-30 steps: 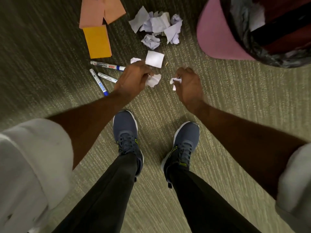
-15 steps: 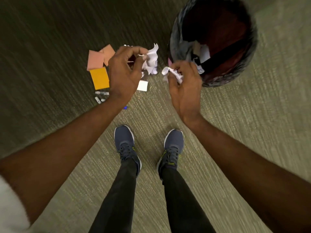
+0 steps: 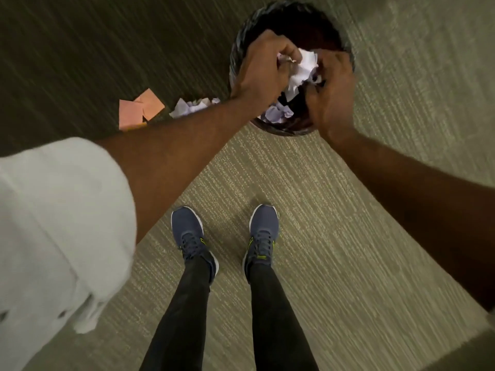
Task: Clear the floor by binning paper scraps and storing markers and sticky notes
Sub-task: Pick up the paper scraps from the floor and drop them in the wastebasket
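Observation:
Both my hands are over the mouth of the round bin (image 3: 235, 60), which has a black liner. My left hand (image 3: 263, 69) grips crumpled white paper scraps (image 3: 302, 69) with curled fingers. My right hand (image 3: 330, 89) is curled beside it, holding a small scrap against the same bunch. More crumpled paper (image 3: 277, 113) lies at the bottom of the bin. On the carpet left of the bin lies a heap of paper scraps (image 3: 190, 106), and further left are pink sticky notes (image 3: 139, 109) with an orange edge showing. My left forearm hides the markers.
Ribbed green-grey carpet (image 3: 334, 223) covers the floor. My two feet in blue shoes (image 3: 263, 228) stand below the bin. A white rolled-up sleeve (image 3: 61, 223) fills the left side of the view.
Both hands rose from the floor with paper scraps and moved up and right over the bin opening. The view shifted, so the markers went behind my left arm.

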{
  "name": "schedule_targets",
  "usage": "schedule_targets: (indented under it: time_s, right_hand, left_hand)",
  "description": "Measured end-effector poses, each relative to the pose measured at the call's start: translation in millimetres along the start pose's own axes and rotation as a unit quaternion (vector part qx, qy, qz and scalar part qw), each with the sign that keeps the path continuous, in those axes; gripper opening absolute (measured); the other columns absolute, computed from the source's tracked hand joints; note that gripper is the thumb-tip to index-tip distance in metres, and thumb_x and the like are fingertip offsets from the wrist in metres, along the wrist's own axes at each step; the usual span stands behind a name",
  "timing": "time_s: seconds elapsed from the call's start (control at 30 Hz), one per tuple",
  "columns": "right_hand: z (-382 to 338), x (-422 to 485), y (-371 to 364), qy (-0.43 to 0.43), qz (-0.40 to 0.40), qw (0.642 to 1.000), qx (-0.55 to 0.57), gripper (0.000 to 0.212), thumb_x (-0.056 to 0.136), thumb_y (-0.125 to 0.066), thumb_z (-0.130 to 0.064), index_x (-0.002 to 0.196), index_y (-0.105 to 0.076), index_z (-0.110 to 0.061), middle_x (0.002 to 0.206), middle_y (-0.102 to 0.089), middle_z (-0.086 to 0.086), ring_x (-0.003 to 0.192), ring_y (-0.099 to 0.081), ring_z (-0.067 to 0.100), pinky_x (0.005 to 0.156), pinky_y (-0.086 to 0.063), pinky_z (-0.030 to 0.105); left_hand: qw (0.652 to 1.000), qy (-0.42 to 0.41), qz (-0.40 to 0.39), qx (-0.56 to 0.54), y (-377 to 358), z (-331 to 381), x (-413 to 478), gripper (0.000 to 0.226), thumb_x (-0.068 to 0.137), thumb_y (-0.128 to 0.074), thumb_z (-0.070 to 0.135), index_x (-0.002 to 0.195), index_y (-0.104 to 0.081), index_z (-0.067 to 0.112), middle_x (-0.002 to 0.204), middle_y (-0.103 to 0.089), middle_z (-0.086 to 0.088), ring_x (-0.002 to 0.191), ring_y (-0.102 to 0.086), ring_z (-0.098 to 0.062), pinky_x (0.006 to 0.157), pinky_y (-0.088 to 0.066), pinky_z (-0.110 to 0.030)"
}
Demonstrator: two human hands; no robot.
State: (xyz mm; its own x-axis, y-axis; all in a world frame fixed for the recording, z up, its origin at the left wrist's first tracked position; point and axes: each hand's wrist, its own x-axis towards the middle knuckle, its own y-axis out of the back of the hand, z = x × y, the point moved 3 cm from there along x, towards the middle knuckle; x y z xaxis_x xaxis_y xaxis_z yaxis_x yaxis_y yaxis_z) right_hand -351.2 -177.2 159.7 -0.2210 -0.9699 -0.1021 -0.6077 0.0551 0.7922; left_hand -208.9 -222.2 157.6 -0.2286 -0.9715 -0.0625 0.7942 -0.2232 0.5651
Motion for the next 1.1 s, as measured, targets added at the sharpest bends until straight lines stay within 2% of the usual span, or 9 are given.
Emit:
schedule_targets:
  time_s: [0.1, 0.2, 0.33, 0.47, 0.6, 0.73, 0.9, 1.03, 1.1]
  right_hand:
    - [3, 0, 6, -0.023, 0.006, 0.999, 0.039, 0.047, 0.084, -0.055, -0.002, 0.130, -0.057, -0.007, 0.131, -0.053, 0.008, 0.113, -0.060, 0.017, 0.097, -0.053, 0.030]
    - [3, -3, 11, -0.027, 0.009, 0.999, 0.025, 0.046, 0.087, -0.053, -0.002, 0.132, -0.055, -0.008, 0.134, -0.052, 0.007, 0.116, -0.059, 0.017, 0.100, -0.052, 0.031]
    - [-3, -10, 10, -0.014, 0.023, 1.000, 0.014, 0.040, 0.091, -0.053, -0.002, 0.130, -0.057, -0.006, 0.133, -0.053, 0.008, 0.115, -0.060, 0.015, 0.099, -0.052, 0.028]
    - [-24, -30, -3, 0.081, 0.025, 0.996, 0.020, 0.029, 0.094, -0.049, -0.005, 0.120, -0.062, -0.006, 0.122, -0.059, 0.008, 0.106, -0.059, 0.008, 0.092, -0.052, 0.026]
    - [-51, -63, -45, 0.173, -0.055, 0.983, 0.022, 0.024, 0.097, -0.049, -0.007, 0.116, -0.063, -0.008, 0.118, -0.060, 0.007, 0.106, -0.059, 0.015, 0.084, -0.052, 0.030]
    - [-60, -94, -98, 0.209, -0.161, 0.964, -0.011, 0.028, 0.095, -0.053, -0.009, 0.121, -0.061, -0.010, 0.122, -0.059, 0.007, 0.108, -0.058, 0.020, 0.088, -0.049, 0.036]
    - [-40, -109, -166, 0.184, -0.255, 0.947, -0.066, 0.044, 0.092, -0.061, -0.013, 0.135, -0.053, -0.010, 0.135, -0.053, 0.009, 0.121, -0.055, 0.025, 0.100, -0.045, 0.032]
    - [-8, -98, -214, 0.140, -0.333, 0.925, -0.119, 0.067, 0.090, -0.071, -0.018, 0.149, -0.039, -0.020, 0.155, -0.032, 0.009, 0.142, -0.040, 0.028, 0.120, -0.036, 0.036]
    - [8, -86, -235, 0.134, -0.368, 0.909, -0.142, 0.078, 0.088, -0.074, -0.018, 0.154, -0.033, -0.024, 0.162, -0.022, 0.010, 0.147, -0.032, 0.031, 0.123, -0.031, 0.040]
  left_hand:
    - [1.000, -0.006, -0.012, -0.006, 1, -3, 2, 0.016, 0.088, -0.065, 0.004, 0.099, -0.075, 0.009, 0.110, -0.066, -0.007, 0.092, -0.065, -0.008, 0.084, -0.054, -0.016]
    - [1.000, 0.003, -0.023, -0.004, 6, -12, -1, 0.020, 0.088, -0.067, 0.006, 0.105, -0.075, 0.011, 0.112, -0.066, -0.003, 0.093, -0.062, -0.004, 0.084, -0.050, -0.008]
    - [0.999, 0.026, -0.017, -0.026, 25, -26, -8, 0.026, 0.087, -0.065, 0.004, 0.112, -0.073, 0.010, 0.113, -0.069, -0.001, 0.099, -0.064, -0.003, 0.086, -0.049, -0.004]
    - [0.997, 0.063, 0.010, -0.047, 52, -54, -30, 0.024, 0.089, -0.061, 0.002, 0.110, -0.071, 0.002, 0.107, -0.073, -0.009, 0.099, -0.070, -0.014, 0.089, -0.057, -0.021]
    - [0.988, 0.155, 0.025, -0.016, 77, -111, -71, 0.025, 0.091, -0.061, 0.002, 0.114, -0.069, 0.000, 0.105, -0.074, -0.013, 0.100, -0.070, -0.020, 0.090, -0.055, -0.027]
    - [0.978, 0.195, -0.004, 0.069, 91, -168, -107, 0.025, 0.090, -0.062, 0.007, 0.114, -0.069, 0.003, 0.106, -0.073, -0.013, 0.101, -0.069, -0.023, 0.093, -0.054, -0.032]
    - [0.961, 0.210, -0.084, 0.160, 86, -226, -135, 0.041, 0.084, -0.073, 0.009, 0.124, -0.064, 0.005, 0.122, -0.064, -0.020, 0.114, -0.061, -0.031, 0.093, -0.043, -0.025]
    - [0.955, 0.198, -0.128, 0.181, 66, -260, -138, 0.057, 0.081, -0.078, 0.012, 0.134, -0.056, 0.009, 0.143, -0.046, -0.018, 0.134, -0.046, -0.032, 0.112, -0.035, -0.031]
    - [0.956, 0.191, -0.143, 0.174, 53, -275, -134, 0.065, 0.080, -0.080, 0.014, 0.139, -0.052, 0.010, 0.148, -0.040, -0.017, 0.139, -0.041, -0.031, 0.116, -0.033, -0.031]
